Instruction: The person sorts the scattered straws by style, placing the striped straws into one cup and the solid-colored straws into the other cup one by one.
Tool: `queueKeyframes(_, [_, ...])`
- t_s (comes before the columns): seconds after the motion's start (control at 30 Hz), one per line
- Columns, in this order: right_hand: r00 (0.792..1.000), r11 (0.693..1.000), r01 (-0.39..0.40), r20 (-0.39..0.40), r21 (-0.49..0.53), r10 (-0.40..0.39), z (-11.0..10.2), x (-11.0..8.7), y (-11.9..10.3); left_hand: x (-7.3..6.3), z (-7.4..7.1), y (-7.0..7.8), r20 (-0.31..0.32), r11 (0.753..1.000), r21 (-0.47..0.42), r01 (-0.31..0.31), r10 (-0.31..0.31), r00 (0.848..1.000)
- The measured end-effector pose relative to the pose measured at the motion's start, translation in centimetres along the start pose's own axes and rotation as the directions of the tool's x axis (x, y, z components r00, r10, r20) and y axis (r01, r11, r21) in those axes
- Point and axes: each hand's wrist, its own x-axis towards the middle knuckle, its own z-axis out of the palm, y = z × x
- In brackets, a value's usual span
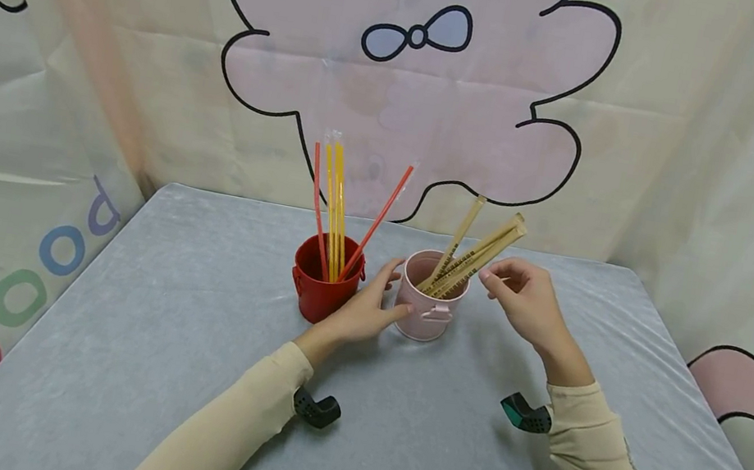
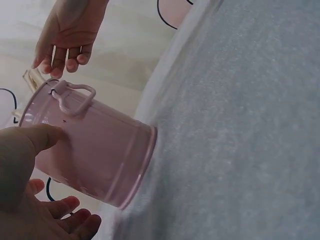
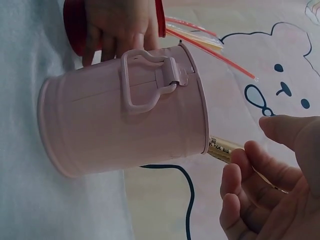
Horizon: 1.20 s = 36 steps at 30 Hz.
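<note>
A pink metal bucket (image 1: 428,316) with side handles stands on the table and holds several paper-wrapped straws (image 1: 481,259) that lean to the right. My left hand (image 1: 367,312) is at the bucket's left side, between it and a red bucket (image 1: 322,296). In the left wrist view, its thumb rests against the pink wall while the relaxed fingers (image 2: 75,220) spread out below. Beside the straws, at the pink rim, is my right hand (image 1: 520,296); the right wrist view shows loosely bent fingers with the thumb apart. Whether they touch a straw, I cannot tell.
Red and yellow straws (image 1: 336,211) in clear wrapping stand in the red bucket. A grey-blue cloth covers the table (image 1: 175,368). Behind it hangs a printed curtain (image 1: 384,103). Black devices (image 1: 316,409) sit at both wrists.
</note>
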Motion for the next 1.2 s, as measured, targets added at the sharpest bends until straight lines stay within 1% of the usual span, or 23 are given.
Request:
queueKeyframes(0.1, [1.000, 1.000, 0.001, 0.013, -0.013, -0.001, 0.0, -0.1, -0.3, -0.1, -0.1, 0.4, -0.023, 0.999, 0.028, -0.019, 0.020, 1.000])
queueKeyframes(0.23, [1.000, 1.000, 0.007, 0.027, -0.021, -0.006, 0.0, -0.2, -0.7, -0.3, -0.1, 1.1, -0.059, 0.993, 0.111, -0.049, 0.055, 0.997])
queueKeyframes(0.33, [0.999, 0.999, 0.018, 0.031, -0.038, -0.017, -0.1, -0.2, -0.7, -0.5, -0.1, 1.6, -0.085, 0.984, 0.168, -0.062, 0.077, 0.993])
queueKeyframes(0.53, [0.999, 0.998, 0.029, 0.044, -0.059, -0.026, 0.0, -0.1, -0.6, -1.0, -0.1, 2.6, -0.118, 0.966, 0.247, -0.081, 0.113, 0.987])
queueKeyframes(0.67, [0.998, 0.997, 0.031, 0.051, -0.067, -0.028, -0.1, -0.2, -0.7, -1.4, -0.3, 3.5, -0.148, 0.951, 0.287, -0.111, 0.159, 0.976])
queueKeyframes(0.8, [0.998, 0.997, 0.037, 0.053, -0.067, -0.033, -0.2, -0.3, -0.8, -1.8, -0.6, 4.4, -0.187, 0.932, 0.326, -0.158, 0.228, 0.956])
queueKeyframes(0.97, [0.998, 0.997, 0.050, 0.051, -0.066, -0.047, -0.5, -0.4, -1.2, -2.5, -1.1, 5.9, -0.202, 0.906, 0.351, -0.234, 0.318, 0.926])
queueKeyframes(1.07, [0.997, 0.995, 0.069, 0.031, -0.069, -0.067, -0.7, -0.5, -1.4, -3.1, -1.7, 6.9, -0.215, 0.892, 0.352, -0.286, 0.374, 0.902])
queueKeyframes(1.2, [0.996, 0.993, 0.092, -0.007, -0.073, -0.093, -1.1, -0.7, -1.5, -3.8, -2.9, 7.9, -0.256, 0.881, 0.342, -0.327, 0.422, 0.869])
